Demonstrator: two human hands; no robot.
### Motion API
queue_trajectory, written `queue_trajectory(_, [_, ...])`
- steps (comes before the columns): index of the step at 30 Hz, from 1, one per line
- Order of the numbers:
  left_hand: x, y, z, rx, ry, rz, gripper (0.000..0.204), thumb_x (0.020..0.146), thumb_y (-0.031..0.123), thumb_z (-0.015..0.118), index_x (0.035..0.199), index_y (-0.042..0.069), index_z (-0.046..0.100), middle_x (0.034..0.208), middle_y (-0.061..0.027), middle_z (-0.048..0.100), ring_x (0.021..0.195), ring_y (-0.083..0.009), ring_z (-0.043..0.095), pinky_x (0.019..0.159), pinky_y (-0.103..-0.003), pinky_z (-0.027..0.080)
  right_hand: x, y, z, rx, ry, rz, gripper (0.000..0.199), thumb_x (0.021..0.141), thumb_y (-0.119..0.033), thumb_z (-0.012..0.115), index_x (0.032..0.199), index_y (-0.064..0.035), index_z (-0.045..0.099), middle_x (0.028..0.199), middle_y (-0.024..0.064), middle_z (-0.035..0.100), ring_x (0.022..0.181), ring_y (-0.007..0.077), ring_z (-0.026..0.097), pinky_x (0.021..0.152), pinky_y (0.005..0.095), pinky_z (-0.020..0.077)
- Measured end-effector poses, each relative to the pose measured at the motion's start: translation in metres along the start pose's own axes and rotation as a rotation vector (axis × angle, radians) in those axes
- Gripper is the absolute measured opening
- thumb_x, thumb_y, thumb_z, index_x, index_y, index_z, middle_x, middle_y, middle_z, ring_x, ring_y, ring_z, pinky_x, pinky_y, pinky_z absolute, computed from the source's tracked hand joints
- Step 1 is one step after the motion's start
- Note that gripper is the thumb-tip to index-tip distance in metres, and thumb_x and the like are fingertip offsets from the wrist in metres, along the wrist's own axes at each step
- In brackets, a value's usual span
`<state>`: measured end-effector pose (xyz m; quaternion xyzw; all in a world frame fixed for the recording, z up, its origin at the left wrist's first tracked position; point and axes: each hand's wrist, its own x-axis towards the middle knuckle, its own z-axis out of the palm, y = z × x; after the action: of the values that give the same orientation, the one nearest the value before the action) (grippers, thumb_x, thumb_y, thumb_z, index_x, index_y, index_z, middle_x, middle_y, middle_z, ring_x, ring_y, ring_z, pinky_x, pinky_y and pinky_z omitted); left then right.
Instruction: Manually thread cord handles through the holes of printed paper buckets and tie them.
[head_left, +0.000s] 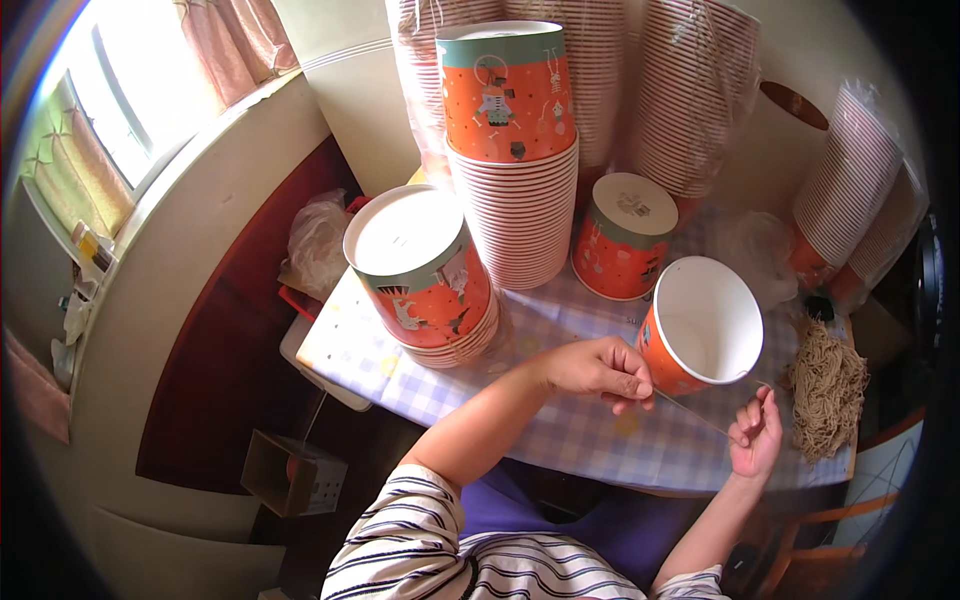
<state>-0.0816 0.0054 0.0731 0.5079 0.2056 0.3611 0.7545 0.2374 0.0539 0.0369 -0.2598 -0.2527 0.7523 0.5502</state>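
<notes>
Holding a thin cord (692, 413) fairly straight here, pinching one part between thumb and fingertips of the left hand (604, 372), gripping another part in the curled fingers of the right hand (757, 437). Looking soft, limp and next to weightless, probably going slack with any loosening, so calling for a firm pinch near each end. Now spotting the open tub (712, 305), orange outside, white inside, sitting just beside the left hand on its right and beyond the right hand; not telling for certain about any touch there. Judging it light, stiff-walled, smooth enough for slipping a little and likely denting under a hard squeeze, so best taking hold around the wall below the rim. On to counting: finding one open tub, one upside-down tub (625, 238) beyond the left hand, and two unbagged stacks, seeing the low stack (420, 275) to the left hand's far left and the tall stack (515, 200) farther beyond. Adding one hank (828, 395) of cord just right of the right hand, and several bagged stacks (695, 95) well beyond both hands, overlapping too much for counting exactly.
</notes>
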Motion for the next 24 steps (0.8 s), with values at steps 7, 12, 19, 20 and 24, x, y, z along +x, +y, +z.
queue_trajectory(7, [0.012, -0.010, 0.004, 0.146, 0.001, -0.118, 0.021, 0.091, 0.022, 0.062, 0.090, 0.001, 0.068, 0.074, 0.0013, 0.063, 0.055, -0.0038, 0.050, 0.049, -0.019, 0.036, -0.011, 0.003, -0.004, -0.991, 0.226, -0.493, 0.019, 0.094, -0.018, 0.053, 0.108, -0.0037, 0.056, 0.081, 0.0031, 0.055, 0.070, 0.0089, 0.050, 0.057, 0.0206, 0.0401])
queue_trajectory(12, [0.017, -0.022, 0.012, 0.225, -0.066, -0.150, 0.023, 0.092, 0.023, 0.061, 0.089, 0.001, 0.068, 0.064, 0.0027, 0.058, 0.052, -0.0038, 0.047, 0.049, -0.020, 0.036, -0.048, 0.019, 0.048, -1.227, -0.032, -1.058, 0.022, 0.085, -0.008, 0.057, 0.104, 0.0039, 0.056, 0.099, 0.0125, 0.056, 0.091, 0.0243, 0.053, 0.081, 0.0345, 0.0432])
queue_trajectory(19, [0.026, -0.041, 0.018, 0.238, -0.124, -0.114, 0.024, 0.090, 0.021, 0.061, 0.078, 0.001, 0.066, 0.059, 0.0020, 0.055, 0.051, -0.0051, 0.049, 0.048, -0.023, 0.038, -0.053, 0.056, 0.102, -1.335, -0.457, -0.595, 0.054, 0.072, -0.012, 0.074, 0.120, 0.0006, 0.052, 0.108, 0.0190, 0.059, 0.100, 0.0298, 0.059, 0.088, 0.0394, 0.0457])
queue_trajectory(20, [0.026, -0.040, 0.019, 0.232, -0.127, -0.102, 0.024, 0.090, 0.021, 0.061, 0.077, 0.001, 0.065, 0.059, 0.0019, 0.055, 0.051, -0.0054, 0.049, 0.049, -0.023, 0.038, -0.052, 0.059, 0.101, -1.334, -0.460, -0.595, 0.054, 0.072, -0.012, 0.074, 0.120, 0.0006, 0.052, 0.108, 0.0190, 0.059, 0.100, 0.0298, 0.059, 0.088, 0.0394, 0.0457])
queue_trajectory(24, [0.023, -0.035, 0.019, 0.247, -0.102, -0.102, 0.029, 0.093, 0.022, 0.058, 0.072, 0.002, 0.061, 0.058, 0.0038, 0.053, 0.053, -0.0048, 0.047, 0.051, -0.022, 0.037, -0.046, 0.071, 0.080, -1.293, -0.460, -0.354, 0.055, 0.075, -0.009, 0.072, 0.125, -0.0008, 0.050, 0.101, 0.0184, 0.062, 0.090, 0.0304, 0.063, 0.080, 0.0366, 0.0506])
